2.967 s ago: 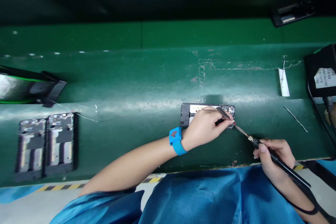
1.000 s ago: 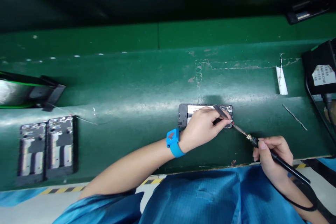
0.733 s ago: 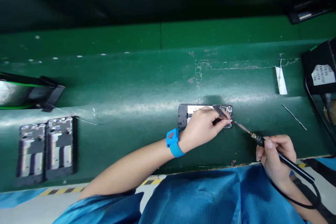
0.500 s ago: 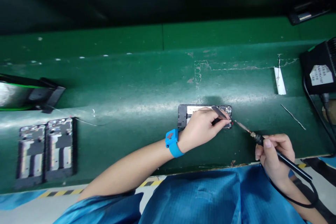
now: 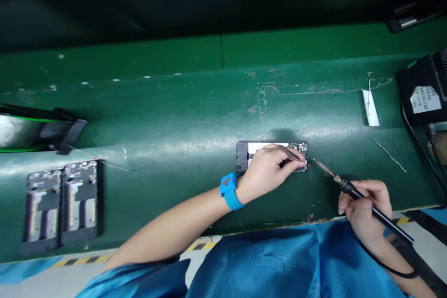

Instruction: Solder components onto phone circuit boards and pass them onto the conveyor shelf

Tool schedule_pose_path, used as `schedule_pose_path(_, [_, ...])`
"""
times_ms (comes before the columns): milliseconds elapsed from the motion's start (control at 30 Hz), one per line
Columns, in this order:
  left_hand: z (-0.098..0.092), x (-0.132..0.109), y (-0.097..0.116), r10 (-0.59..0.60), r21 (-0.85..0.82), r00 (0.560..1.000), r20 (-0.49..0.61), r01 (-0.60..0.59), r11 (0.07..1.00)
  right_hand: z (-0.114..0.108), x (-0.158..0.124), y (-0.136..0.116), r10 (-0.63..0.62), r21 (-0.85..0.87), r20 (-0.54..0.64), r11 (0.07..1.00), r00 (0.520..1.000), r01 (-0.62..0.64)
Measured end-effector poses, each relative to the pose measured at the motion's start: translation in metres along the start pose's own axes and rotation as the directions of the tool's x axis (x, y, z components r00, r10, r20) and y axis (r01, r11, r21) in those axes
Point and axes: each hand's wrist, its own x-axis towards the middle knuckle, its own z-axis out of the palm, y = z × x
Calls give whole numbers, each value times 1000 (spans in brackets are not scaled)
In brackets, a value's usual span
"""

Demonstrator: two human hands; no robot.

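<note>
An opened phone frame [image 5: 243, 156] lies flat on the green bench [image 5: 181, 111]. My left hand [image 5: 268, 170], with a blue wrist strap [image 5: 228, 190], rests on the frame and pinches metal tweezers [image 5: 292, 156] whose tips sit at the frame's right end. My right hand [image 5: 365, 205] grips a black soldering iron [image 5: 352, 192] like a pen. The iron's tip points at the frame's right end and stands a short way off it.
Two more phone frames [image 5: 61, 202] lie side by side at the left. A lamp or fixture [image 5: 38, 128] sits above them. A black soldering station [image 5: 424, 88] stands at the right edge, with a white strip [image 5: 370, 108] and solder wire [image 5: 389, 155] nearby.
The soldering iron's tip has drawn back a little to the right, off the frame's right end. My left hand with the tweezers stays in place.
</note>
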Motion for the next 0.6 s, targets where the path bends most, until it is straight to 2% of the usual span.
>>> schedule_pose_path(167, [-4,0,-4,54,-12,998,22,-53,999,5,11,-6,-94,-154,105,982,990,110])
schedule_pose_path(333, [-5,1,-6,120,34,993,17,-120,992,3,10,-3,-66,-280,149,954,987,106])
schedule_pose_path(500, [-5,0,-4,118,49,993,31,-119,992,9,12,-3,-45,-329,123,940,991,84])
schedule_pose_path(600, [-6,0,-4,110,57,993,37,-112,992,12,22,-5,-73,-383,188,913,979,142])
